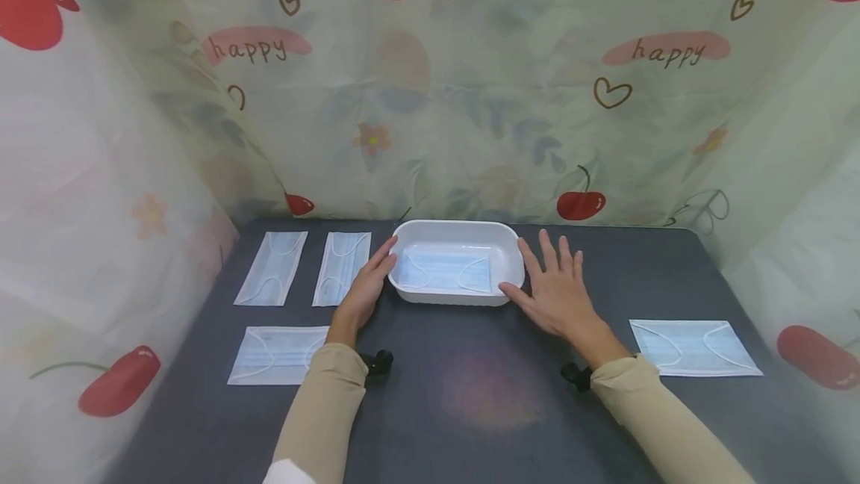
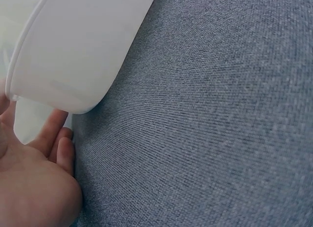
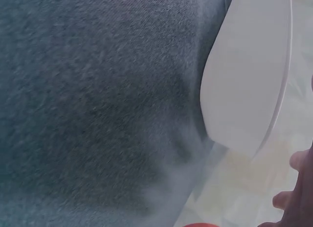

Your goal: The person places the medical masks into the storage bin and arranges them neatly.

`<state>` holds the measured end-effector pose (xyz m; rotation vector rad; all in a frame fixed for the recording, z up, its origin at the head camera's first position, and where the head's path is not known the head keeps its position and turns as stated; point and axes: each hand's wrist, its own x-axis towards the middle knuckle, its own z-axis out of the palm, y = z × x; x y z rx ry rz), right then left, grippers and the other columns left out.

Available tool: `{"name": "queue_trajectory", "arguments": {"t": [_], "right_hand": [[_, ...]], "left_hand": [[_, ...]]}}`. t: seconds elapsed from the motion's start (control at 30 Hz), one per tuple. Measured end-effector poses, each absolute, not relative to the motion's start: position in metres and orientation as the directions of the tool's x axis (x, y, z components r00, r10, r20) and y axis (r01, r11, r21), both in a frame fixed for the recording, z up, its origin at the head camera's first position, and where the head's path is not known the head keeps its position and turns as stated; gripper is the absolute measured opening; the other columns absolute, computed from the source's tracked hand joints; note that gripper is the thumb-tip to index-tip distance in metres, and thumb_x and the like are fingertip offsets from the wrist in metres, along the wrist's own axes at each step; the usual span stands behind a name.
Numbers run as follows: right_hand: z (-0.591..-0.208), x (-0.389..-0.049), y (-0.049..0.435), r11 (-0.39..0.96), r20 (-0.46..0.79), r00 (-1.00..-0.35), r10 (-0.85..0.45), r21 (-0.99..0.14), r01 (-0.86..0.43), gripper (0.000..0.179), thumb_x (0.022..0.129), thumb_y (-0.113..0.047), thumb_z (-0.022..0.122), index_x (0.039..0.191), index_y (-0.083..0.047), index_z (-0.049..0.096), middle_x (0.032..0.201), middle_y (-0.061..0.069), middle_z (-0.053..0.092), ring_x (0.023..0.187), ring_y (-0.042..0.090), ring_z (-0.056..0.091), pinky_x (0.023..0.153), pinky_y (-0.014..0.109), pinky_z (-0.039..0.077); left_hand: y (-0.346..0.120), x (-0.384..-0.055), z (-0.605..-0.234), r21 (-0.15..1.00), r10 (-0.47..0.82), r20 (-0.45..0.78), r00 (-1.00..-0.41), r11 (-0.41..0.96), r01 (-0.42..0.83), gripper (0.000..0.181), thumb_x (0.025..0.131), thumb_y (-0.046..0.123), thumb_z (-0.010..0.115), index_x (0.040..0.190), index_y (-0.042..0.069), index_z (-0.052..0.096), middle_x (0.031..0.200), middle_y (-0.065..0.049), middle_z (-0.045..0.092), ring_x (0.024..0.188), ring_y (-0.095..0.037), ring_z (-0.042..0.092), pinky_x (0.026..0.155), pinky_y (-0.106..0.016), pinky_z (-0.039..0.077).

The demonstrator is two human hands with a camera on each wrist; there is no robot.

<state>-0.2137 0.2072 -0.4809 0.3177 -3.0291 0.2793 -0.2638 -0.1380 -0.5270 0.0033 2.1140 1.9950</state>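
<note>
A white plastic tray stands at the back middle of the table, with a light blue face mask lying flat inside. My left hand is at the tray's left end, fingers extended along it and touching the rim. In the left wrist view, that hand lies beside the tray's rounded end. At the right end, my right hand has its fingers spread, the thumb at the near right rim. Only part of the right hand shows in the right wrist view, beside the tray.
Left of the tray lie two upright-turned face masks, one outer and one inner. Nearer, a sideways mask is partly behind my left forearm. Another mask lies far right. A printed curtain surrounds the dark grey table.
</note>
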Motion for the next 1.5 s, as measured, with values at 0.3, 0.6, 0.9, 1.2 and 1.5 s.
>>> {"name": "queue_trajectory", "arguments": {"t": [0.3,0.6,0.9,1.2,1.5], "right_hand": [[-0.479,-0.210,0.221,0.967,0.077,-0.984,-0.164,-0.185,-0.176,0.092,0.096,-0.069,0.049,0.165,-0.019,0.015,0.171,0.023,0.003,0.156,0.054,0.000,0.122,0.075,0.002],[-0.481,-0.205,0.250,0.972,0.075,-0.993,-0.088,-0.210,-0.102,0.095,0.095,-0.077,0.042,0.165,-0.020,0.014,0.170,0.026,0.004,0.154,0.057,0.001,0.120,0.078,0.001],[-0.490,-0.195,0.277,0.969,0.058,-0.997,-0.042,-0.241,-0.055,0.095,0.096,-0.076,0.042,0.165,-0.017,0.014,0.169,0.029,0.004,0.152,0.060,0.002,0.118,0.080,0.001],[-0.493,-0.184,0.307,0.964,0.081,-0.997,0.001,-0.266,-0.021,0.093,0.098,-0.070,0.044,0.164,-0.012,0.013,0.166,0.034,0.005,0.149,0.064,0.004,0.115,0.083,0.003],[-0.495,-0.175,0.340,0.967,0.074,-0.996,0.041,-0.254,0.021,0.094,0.099,-0.070,0.040,0.164,-0.011,0.009,0.164,0.038,0.002,0.147,0.066,0.004,0.113,0.084,0.007]], "left_hand": [[-0.142,-0.262,-0.526,0.984,0.155,-0.171,-0.973,0.074,-0.161,0.050,0.111,0.037,0.042,0.160,0.033,0.034,0.171,0.006,0.022,0.161,-0.017,0.010,0.133,-0.044,0.007],[-0.139,-0.264,-0.526,0.988,0.162,-0.150,-0.975,0.070,-0.140,0.049,0.110,0.038,0.044,0.158,0.033,0.037,0.171,0.004,0.025,0.161,-0.018,0.013,0.133,-0.043,0.008],[-0.137,-0.265,-0.525,0.984,0.146,-0.175,-0.974,0.062,-0.168,0.048,0.110,0.038,0.043,0.158,0.035,0.037,0.171,0.005,0.023,0.161,-0.019,0.012,0.133,-0.044,0.008],[-0.139,-0.263,-0.528,0.982,0.146,-0.186,-0.972,0.070,-0.177,0.047,0.110,0.040,0.044,0.157,0.038,0.038,0.171,0.007,0.024,0.160,-0.016,0.013,0.133,-0.043,0.008],[-0.139,-0.263,-0.527,0.979,0.139,-0.193,-0.971,0.087,-0.182,0.047,0.109,0.041,0.044,0.156,0.040,0.038,0.171,0.007,0.023,0.161,-0.017,0.011,0.133,-0.045,0.007]]}}
